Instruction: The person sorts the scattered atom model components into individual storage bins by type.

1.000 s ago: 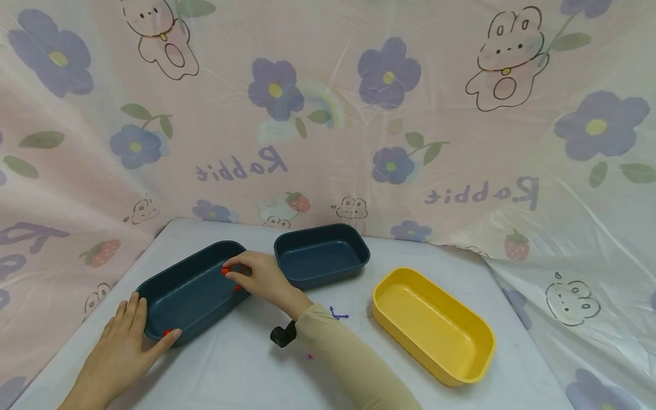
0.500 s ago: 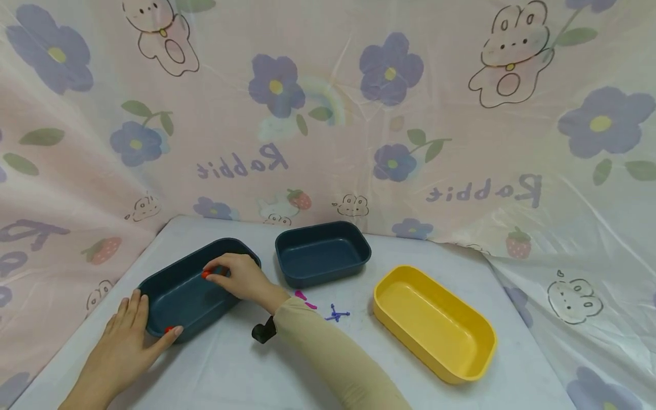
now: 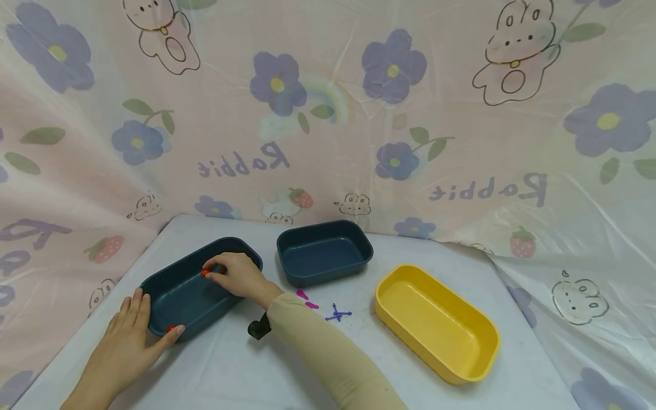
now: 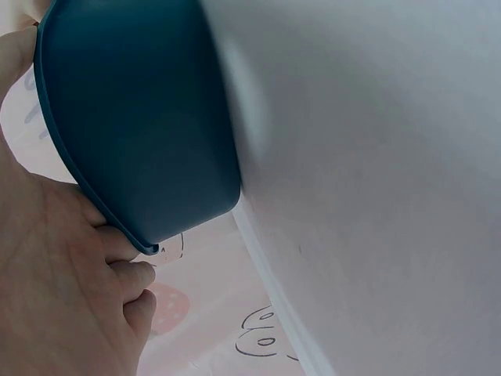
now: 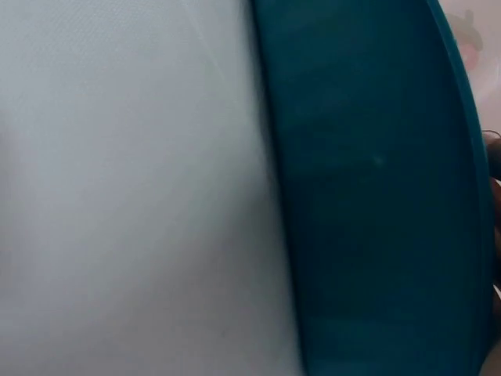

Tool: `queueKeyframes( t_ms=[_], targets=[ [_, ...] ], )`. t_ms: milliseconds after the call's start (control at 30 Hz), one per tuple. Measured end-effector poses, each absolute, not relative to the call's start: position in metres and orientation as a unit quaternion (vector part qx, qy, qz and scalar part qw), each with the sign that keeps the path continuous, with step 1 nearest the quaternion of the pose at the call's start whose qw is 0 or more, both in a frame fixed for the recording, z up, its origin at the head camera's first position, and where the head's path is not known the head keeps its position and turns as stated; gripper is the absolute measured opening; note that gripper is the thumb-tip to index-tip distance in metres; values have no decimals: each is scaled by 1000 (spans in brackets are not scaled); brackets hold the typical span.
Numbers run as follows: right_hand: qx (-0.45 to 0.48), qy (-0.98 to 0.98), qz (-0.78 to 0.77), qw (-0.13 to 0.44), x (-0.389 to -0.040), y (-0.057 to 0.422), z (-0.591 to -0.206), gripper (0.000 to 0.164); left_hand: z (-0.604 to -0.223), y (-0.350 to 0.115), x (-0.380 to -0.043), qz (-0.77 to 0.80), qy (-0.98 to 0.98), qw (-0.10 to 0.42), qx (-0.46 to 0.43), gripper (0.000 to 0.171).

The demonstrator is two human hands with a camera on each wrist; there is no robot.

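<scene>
In the head view my left hand holds the near left end of a long dark blue tray, fingers over its end rim and thumb at the near corner. The left wrist view shows the fingers of that hand along the rim of the tray. Just beside the thumb, a small red piece lies inside. Over the tray's right part, my right hand pinches another small red piece, whose kind is too small to tell. Mostly the outer wall of the tray fills the right wrist view.
A smaller dark blue tray stands at the back. On the right is a yellow tray. Between them on the white table lie magenta pieces and a thin purple branched piece. A patterned curtain hangs behind.
My right hand has moved left with the red piece, from the tray's right edge to further inside it. The magenta pieces have come out from behind the arm. My left hand stays put.
</scene>
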State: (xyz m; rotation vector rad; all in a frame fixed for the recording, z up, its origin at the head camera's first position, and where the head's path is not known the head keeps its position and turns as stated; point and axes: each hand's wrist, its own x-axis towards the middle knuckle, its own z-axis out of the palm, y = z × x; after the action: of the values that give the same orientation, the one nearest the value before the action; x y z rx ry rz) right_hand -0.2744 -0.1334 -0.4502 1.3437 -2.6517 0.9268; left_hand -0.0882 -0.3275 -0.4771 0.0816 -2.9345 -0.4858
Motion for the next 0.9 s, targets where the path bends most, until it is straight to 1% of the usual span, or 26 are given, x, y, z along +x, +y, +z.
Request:
queueKeyframes(
  t_ms=[333,667,900],
  targets=[
    [436,-848,302,14,-275,-130,-450,28,-477,-327,-90,-160,-982,92,25,111],
    [440,-845,303,22,-269,-117,-443,25,-479,-328,-88,-163,-982,93,26,111],
    [446,-837,316,35,-262,-101,-436,24,-480,-328,-86,-162,-981,101,20,109]
  ],
)
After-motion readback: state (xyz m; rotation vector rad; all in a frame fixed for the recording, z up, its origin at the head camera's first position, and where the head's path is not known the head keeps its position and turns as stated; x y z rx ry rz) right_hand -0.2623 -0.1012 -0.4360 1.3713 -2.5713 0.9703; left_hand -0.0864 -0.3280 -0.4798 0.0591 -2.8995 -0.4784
